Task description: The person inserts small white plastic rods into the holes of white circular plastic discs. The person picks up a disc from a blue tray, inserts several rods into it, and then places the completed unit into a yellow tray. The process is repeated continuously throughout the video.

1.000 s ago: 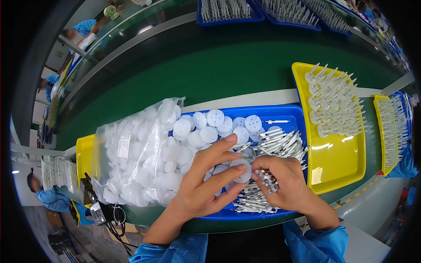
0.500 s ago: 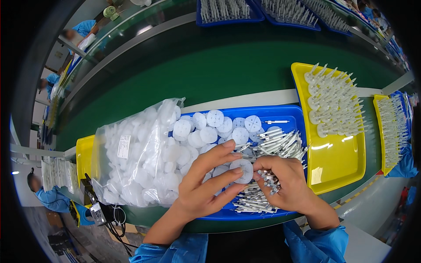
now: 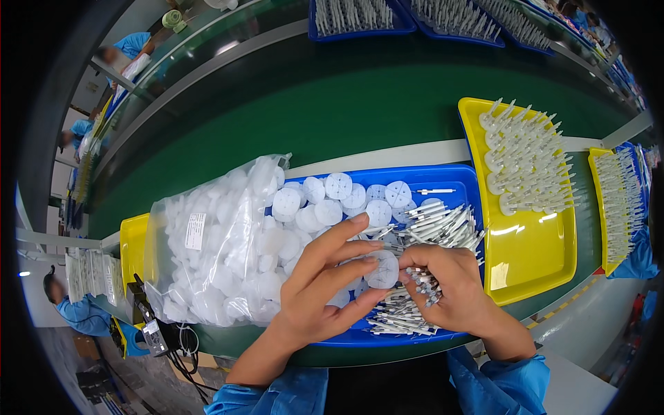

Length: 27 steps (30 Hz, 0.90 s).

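Note:
My left hand (image 3: 318, 287) has its thumb and fingers around a round translucent white plastic disc (image 3: 383, 270), held above the blue tray (image 3: 465, 181). My right hand (image 3: 449, 285) is closed round a bundle of thin white sticks with dark ends (image 3: 423, 285). Its thumb and forefinger meet the right edge of the disc; whether a stick is pinched there is hidden. Loose discs (image 3: 339, 185) lie in the tray beyond my left hand. Heaps of white sticks (image 3: 443, 228) lie beyond and below my right hand.
A clear bag of discs (image 3: 214, 249) rests over the tray's left part. On the right, a yellow tray (image 3: 529, 266) holds upright sticks set on discs (image 3: 529, 162). Blue trays (image 3: 363, 31) of similar pieces stand across the green belt (image 3: 332, 97). Co-workers in blue sit at left.
The disc has turned a little and shifted slightly left and down between my fingers. My left fingers have moved slightly, while my right hand stays nearly still with its bundle.

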Each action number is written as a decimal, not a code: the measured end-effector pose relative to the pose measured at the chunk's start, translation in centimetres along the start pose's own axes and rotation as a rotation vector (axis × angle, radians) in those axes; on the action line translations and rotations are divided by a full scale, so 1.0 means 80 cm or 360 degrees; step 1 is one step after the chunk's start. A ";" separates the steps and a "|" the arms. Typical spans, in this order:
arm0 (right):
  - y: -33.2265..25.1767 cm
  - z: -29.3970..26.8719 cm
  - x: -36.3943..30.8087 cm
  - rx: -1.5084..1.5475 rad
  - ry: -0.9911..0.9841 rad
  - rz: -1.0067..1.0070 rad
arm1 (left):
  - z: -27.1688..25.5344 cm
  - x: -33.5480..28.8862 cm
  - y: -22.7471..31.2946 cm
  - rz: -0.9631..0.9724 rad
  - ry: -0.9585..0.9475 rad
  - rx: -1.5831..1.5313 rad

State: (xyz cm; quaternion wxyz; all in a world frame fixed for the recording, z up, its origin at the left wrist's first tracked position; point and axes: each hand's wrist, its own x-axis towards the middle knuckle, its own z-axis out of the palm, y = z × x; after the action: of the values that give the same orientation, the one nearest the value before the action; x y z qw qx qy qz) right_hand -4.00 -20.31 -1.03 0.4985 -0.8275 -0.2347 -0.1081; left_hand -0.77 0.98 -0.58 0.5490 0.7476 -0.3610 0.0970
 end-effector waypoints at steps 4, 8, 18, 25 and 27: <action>0.001 0.000 -0.001 0.0004 0.0002 -0.0009 | 0.001 -0.001 -0.003 0.0002 -0.0031 -0.0071; 0.000 0.000 -0.001 0.0034 -0.0012 0.0039 | -0.002 -0.002 -0.002 0.0170 -0.0112 0.0194; -0.005 -0.002 0.000 0.0185 0.0001 0.0090 | 0.012 -0.009 -0.005 0.0202 0.0088 0.0013; -0.012 -0.006 -0.002 0.0135 -0.0093 0.0289 | 0.004 0.001 -0.006 0.0108 -0.0147 0.0138; -0.020 -0.005 0.005 0.0316 0.0001 0.0460 | 0.004 0.000 0.002 -0.0100 -0.0090 0.0022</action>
State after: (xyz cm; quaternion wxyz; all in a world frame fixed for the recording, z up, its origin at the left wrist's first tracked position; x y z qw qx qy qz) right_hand -4.44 -19.92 0.52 0.5882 -0.7993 -0.1225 -0.0119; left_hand -0.96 0.66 -0.54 0.5361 0.7648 -0.3521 0.0611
